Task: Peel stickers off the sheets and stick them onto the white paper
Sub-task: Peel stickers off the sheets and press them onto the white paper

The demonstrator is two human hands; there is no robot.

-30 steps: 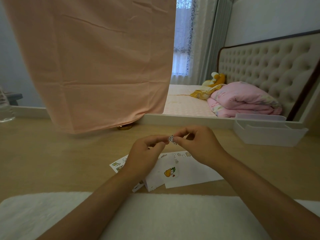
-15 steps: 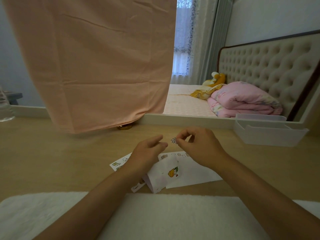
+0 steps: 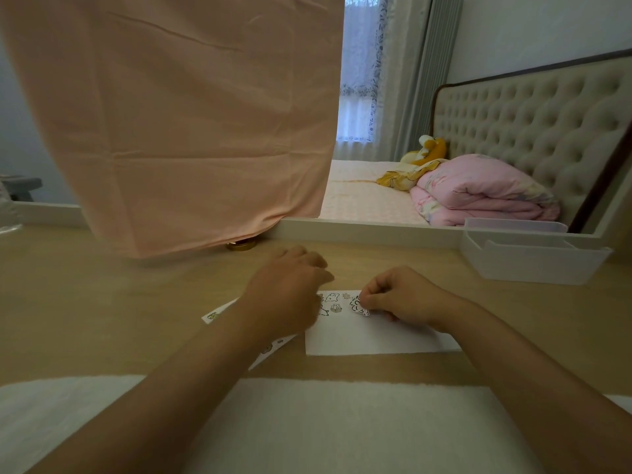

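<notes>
Right hand (image 3: 403,299): grip pinches a small black-outlined white sticker (image 3: 359,306), which juts left of the pinch, over the far left corner of the flat white paper sheet (image 3: 376,336). Contact unclear. Left hand (image 3: 290,292) blurred at the paper's left end; grip unreadable.

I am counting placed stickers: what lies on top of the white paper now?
Near the far edge of the white paper, small stickers show; the right hand pinches a peeled sticker there. The left hand covers the paper's left corner, so anything beneath is hidden.
</notes>
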